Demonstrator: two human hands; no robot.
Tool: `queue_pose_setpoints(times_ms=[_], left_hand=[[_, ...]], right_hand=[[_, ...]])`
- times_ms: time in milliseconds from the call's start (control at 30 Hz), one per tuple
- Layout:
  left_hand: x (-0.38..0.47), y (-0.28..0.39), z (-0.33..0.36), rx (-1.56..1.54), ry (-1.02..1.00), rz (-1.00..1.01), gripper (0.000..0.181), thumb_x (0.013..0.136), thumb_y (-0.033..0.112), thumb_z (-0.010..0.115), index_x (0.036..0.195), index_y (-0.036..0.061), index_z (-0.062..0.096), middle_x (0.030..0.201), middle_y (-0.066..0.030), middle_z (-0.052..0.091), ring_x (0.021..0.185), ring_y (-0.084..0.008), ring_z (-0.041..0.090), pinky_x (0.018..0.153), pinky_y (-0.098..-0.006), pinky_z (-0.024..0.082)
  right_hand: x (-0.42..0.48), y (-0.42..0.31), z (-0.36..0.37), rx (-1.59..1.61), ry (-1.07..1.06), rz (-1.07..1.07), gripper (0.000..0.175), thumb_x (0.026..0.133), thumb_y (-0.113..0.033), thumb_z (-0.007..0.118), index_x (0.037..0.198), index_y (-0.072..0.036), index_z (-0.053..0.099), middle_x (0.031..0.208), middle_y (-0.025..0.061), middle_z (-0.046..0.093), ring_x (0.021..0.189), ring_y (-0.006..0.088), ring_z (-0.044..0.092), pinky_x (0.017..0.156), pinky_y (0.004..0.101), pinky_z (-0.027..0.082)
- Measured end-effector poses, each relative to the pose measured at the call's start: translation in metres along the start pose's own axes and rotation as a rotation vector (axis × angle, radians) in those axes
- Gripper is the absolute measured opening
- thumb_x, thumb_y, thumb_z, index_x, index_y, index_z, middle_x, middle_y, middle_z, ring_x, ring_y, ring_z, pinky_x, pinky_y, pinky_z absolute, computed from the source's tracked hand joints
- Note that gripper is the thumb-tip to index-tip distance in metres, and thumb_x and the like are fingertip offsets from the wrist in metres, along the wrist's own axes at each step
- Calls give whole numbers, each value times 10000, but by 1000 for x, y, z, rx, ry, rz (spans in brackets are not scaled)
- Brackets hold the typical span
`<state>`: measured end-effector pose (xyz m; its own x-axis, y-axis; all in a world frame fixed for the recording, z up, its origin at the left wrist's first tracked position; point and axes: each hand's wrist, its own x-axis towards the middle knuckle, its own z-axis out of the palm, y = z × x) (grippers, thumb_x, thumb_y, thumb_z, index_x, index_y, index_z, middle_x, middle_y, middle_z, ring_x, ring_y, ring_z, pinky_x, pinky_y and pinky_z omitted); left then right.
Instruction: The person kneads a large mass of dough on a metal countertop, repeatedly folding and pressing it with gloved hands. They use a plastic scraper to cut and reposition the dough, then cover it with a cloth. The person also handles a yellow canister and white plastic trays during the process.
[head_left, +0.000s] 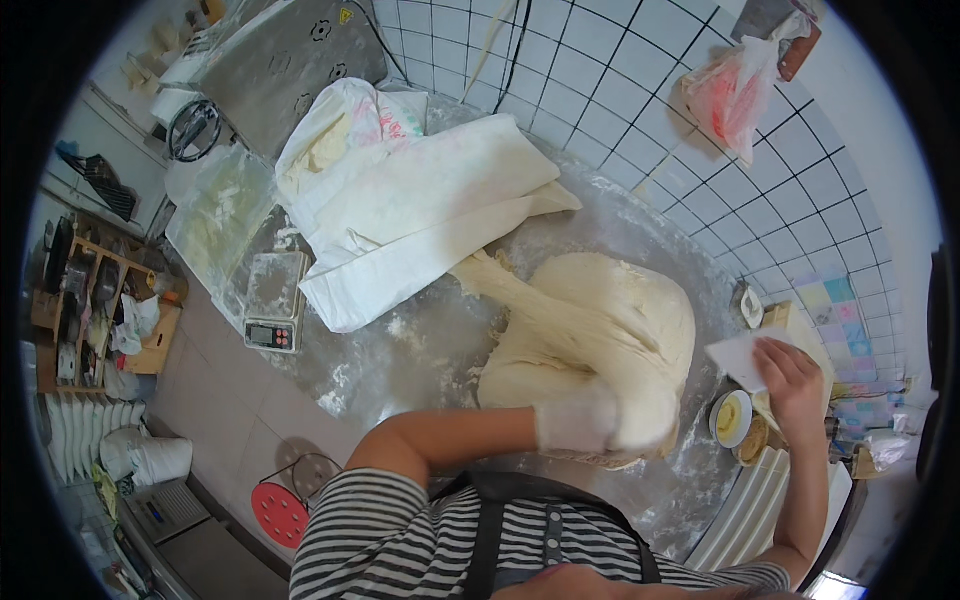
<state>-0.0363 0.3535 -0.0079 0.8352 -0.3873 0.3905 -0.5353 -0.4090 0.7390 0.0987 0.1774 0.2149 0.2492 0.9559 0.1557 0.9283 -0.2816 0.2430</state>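
Observation:
A large mass of pale dough (592, 337) lies on the floured metal worktop (390, 360), with a thick stretched strand running across it towards the upper left. My left hand (581, 424), in a thin whitish glove and blurred, is on the dough's near side. Its fingers are hidden in a smooth, blurred bulge of dough that it appears to grip. On the right my bare right hand (787, 371) holds a flat white dough scraper (739, 360), raised clear of the dough. Behind and left of the dough lies an open white woven sack (427, 195) with flour in its mouth.
A digital scale (274, 300) stands left of the sack, near a clear plastic bag (225, 217). At the right are a bowl with yellow contents (730, 420) and stacked white trays (742, 517). The tiled wall (622, 82) bounds the worktop's far side; a red stool (280, 514) stands at lower left.

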Motion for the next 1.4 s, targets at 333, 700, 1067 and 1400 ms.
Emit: queue_pose_setpoints(times_ms=[333,700,1067,1400], left_hand=[[42,7,98,1573,-306,403,404,900,320,464,1227,83,490,1171,-78,532,1096,-180,477,914,-271,388],[-34,17,-26,516,-542,13,363,841,258,516,1139,52,544,1144,-107,563,1080,-199,501,864,-294,423],[-106,-190,-161,905,-27,-173,479,701,165,640,1156,51,541,1052,-122,580,1051,-282,523,922,-438,396],[-92,-298,-309,934,221,-916,265,770,215,564,996,79,592,921,-109,638,928,-279,593,769,-395,462]], right_hand=[[59,-128,126,834,104,317,219,804,-56,566,1019,-32,597,1015,96,629,943,224,616,810,350,509],[-15,-164,202,1763,890,1259,386,885,-234,601,1178,-6,496,1100,74,580,1009,199,563,897,353,457],[-17,-135,236,1790,935,1395,288,896,-224,571,1098,-19,551,1010,65,620,911,174,609,781,315,512],[-25,-144,239,1790,995,1453,291,894,-196,565,1108,0,545,1049,82,613,937,189,603,820,326,499]])
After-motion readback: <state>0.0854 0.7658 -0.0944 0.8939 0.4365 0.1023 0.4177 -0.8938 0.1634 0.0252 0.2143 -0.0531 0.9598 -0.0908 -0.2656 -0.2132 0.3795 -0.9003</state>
